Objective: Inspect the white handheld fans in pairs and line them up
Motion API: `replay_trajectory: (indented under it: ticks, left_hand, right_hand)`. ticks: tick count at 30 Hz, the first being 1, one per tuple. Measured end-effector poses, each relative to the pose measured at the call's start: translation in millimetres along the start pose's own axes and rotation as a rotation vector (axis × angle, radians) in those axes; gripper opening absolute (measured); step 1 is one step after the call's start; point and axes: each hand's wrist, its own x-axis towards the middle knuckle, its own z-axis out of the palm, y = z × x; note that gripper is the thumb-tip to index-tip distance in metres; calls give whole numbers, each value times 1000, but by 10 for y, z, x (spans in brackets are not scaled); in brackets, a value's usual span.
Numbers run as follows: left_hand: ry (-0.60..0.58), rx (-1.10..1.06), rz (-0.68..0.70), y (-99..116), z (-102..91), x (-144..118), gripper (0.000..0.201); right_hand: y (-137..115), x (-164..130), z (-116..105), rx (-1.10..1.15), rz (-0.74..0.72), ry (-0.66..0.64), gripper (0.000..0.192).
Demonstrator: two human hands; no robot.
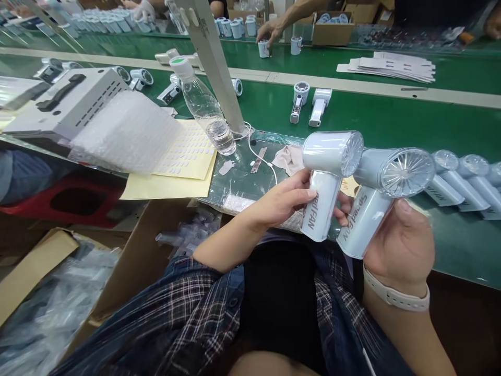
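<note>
**A:** Log entry, head view. What did each hand have?

**B:** My left hand [284, 201] was clamped round the handle of a small white fan [326, 180], thumb across the printed side. My right hand [399, 245] was clamped on the handle of a second fan [381, 196], tilted so its clear front grille faced up and right. Both fans were held in the air, just above the near edge of the green table [391, 122], and their heads were touching or nearly so; I could not tell which.

**A:** What lay around them?

**B:** A row of finished fans [465, 180] lay on the right, close behind the second fan. A water bottle [203, 102] stood left of centre beside a sheet of stickers [188, 151], and a white cable [260, 154] ran across the plastic mat. A co-worker's hand [270, 31] worked at the far side.

**A:** Risks noted?

**B:** My judgement only: the two heads could knock together and scuff a grille, since they sat so close. The right grip held low on the handle, so a top-heavy fan might tip out. A swing right might topple the row.
</note>
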Motion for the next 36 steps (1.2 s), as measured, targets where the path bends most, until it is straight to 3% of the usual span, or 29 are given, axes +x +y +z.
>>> replay_trajectory:
  ticks: [4,8,16,19,22,26,29,32,36]
  left_hand:
    - [16,15,-15,15,-57,11,56]
    - [76,84,-36,9,-125,34,63]
    - [113,152,-48,29,-136,69,70]
    - [121,212,-32,60,-120,63,60]
    - [128,383,56,92,-114,59,48]
    - [-48,719,265,136,-151,101,32]
    - [-157,920,434,156,-229,141,26]
    - [-228,1080,558,168,-311,126,30]
    - [-210,1220,580,163,-309,61,33]
  right_hand:
    - [16,-7,-28,-54,-47,55,28]
    - [52,74,-29,1,-198,149,26]
    - [138,220,-175,-108,-85,277,20]
    - [145,210,-213,-148,-124,167,27]
    - [129,142,-218,-366,-276,62,34]
    - [76,83,-220,-576,-534,-163,68]
    - [32,110,-246,-645,-676,-305,60]
    - [12,142,-257,-697,-729,-385,55]
    - [88,136,-239,-653,-764,-426,54]
